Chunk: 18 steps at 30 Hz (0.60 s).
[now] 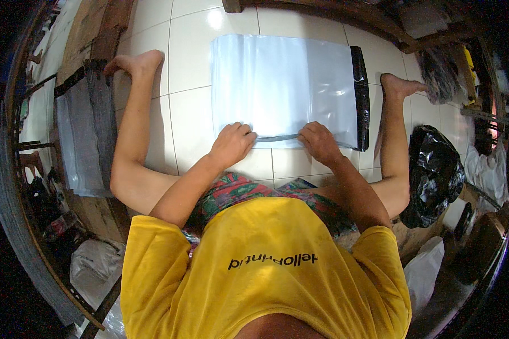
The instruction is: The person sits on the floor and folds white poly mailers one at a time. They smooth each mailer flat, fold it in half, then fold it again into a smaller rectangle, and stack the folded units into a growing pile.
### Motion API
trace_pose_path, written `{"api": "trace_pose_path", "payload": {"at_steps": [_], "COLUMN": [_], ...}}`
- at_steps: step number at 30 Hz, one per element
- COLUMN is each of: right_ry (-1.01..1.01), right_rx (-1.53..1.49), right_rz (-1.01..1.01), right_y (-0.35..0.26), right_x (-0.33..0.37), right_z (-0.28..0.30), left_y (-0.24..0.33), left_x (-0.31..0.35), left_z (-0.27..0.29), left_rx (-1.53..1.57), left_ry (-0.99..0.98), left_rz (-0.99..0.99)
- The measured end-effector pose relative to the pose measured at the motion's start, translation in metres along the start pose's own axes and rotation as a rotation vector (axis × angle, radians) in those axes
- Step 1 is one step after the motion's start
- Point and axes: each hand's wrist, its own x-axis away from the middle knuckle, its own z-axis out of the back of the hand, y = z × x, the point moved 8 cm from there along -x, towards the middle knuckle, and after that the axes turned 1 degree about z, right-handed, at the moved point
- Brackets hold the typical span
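Note:
A neat pile of shiny pale-grey plastic mailing bags (283, 85) lies flat on the floor between my spread legs, with a black band along its right end. Along its near edge, a narrow dark-grey strip (277, 138) shows, looking like a turned-up bag edge. My left hand (233, 145) is closed at the left end of this strip, fingers curled. Pinched at the strip's right end is my right hand (318, 143). The fingertips of both hands are partly hidden, and how many layers they hold cannot be made out.
On the left, another stack of grey plastic bags (85, 133) rests on brown cardboard (90, 42). A crumpled black plastic bag (432, 175) lies beyond my right knee. Wooden furniture (367, 20) borders the tiled floor (192, 113) at the far side.

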Motion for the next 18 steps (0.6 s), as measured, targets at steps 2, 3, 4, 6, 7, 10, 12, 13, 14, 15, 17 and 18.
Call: {"api": "trace_pose_path", "payload": {"at_steps": [2,3,4,6,7,10,12,13,14,15,17,18], "right_ry": [-0.029,-0.006,0.017,0.033,0.026,0.008,0.004,0.006,0.007,0.034,0.087,0.061], "right_rx": [-0.02,-0.015,-0.011,0.037,0.081,0.156,0.194,0.216,0.238,0.288,0.388,0.408], "right_rz": [-0.016,0.018,0.052,0.096,0.107,0.086,0.073,0.076,0.08,0.074,0.064,0.047], "right_y": [-0.001,-0.001,0.001,-0.001,-0.005,0.003,0.009,0.01,0.01,0.01,0.007,0.008], "right_x": [0.0,0.002,0.007,0.014,0.016,0.024,0.028,0.029,0.031,0.032,0.036,0.035], "right_z": [0.003,0.003,0.001,0.002,0.007,0.003,-0.002,-0.004,-0.005,-0.003,0.0,0.001], "left_y": [-0.009,-0.014,-0.014,-0.015,-0.016,-0.011,-0.003,-0.004,-0.007,-0.009,-0.013,-0.015], "left_x": [-0.006,-0.009,-0.012,-0.014,-0.014,-0.01,0.001,0.007,0.015,0.019,0.024,0.026], "left_z": [-0.006,-0.006,-0.005,-0.004,-0.007,-0.009,-0.006,-0.007,-0.009,-0.008,-0.007,-0.005], "left_rx": [0.061,0.089,0.097,0.11,0.08,-0.011,-0.072,-0.146,-0.219,-0.293,-0.317,-0.332], "left_ry": [-0.058,-0.086,-0.076,-0.059,-0.07,-0.084,-0.062,-0.051,-0.039,-0.025,-0.027,-0.026], "left_rz": [0.048,0.072,0.048,0.002,-0.01,-0.047,-0.063,-0.058,-0.052,-0.044,-0.006,0.014]}}
